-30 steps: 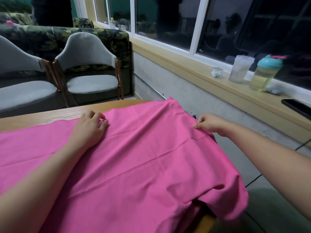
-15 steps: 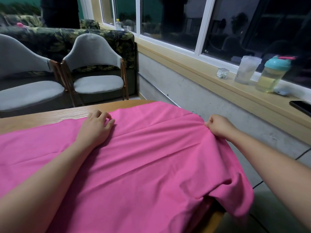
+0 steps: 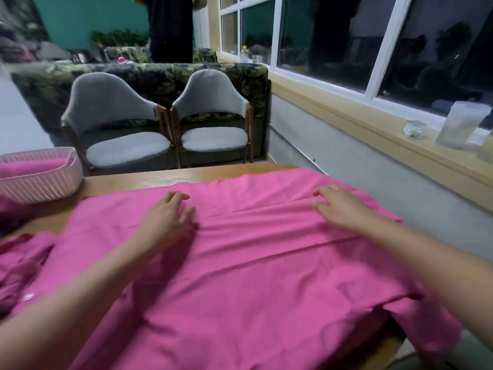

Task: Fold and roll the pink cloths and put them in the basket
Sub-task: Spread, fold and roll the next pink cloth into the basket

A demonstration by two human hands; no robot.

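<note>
On pink cloth: left hand, right hand flat.

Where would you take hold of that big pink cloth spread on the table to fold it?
Probably the far hem, pinched at two spots, reaching over from the near side. The pink cloth lies flat, so its middle offers nothing to grab, while that hem rests free on the bare table. The left hand and right hand lie open just short of it.

Two grey chairs behind table
</note>
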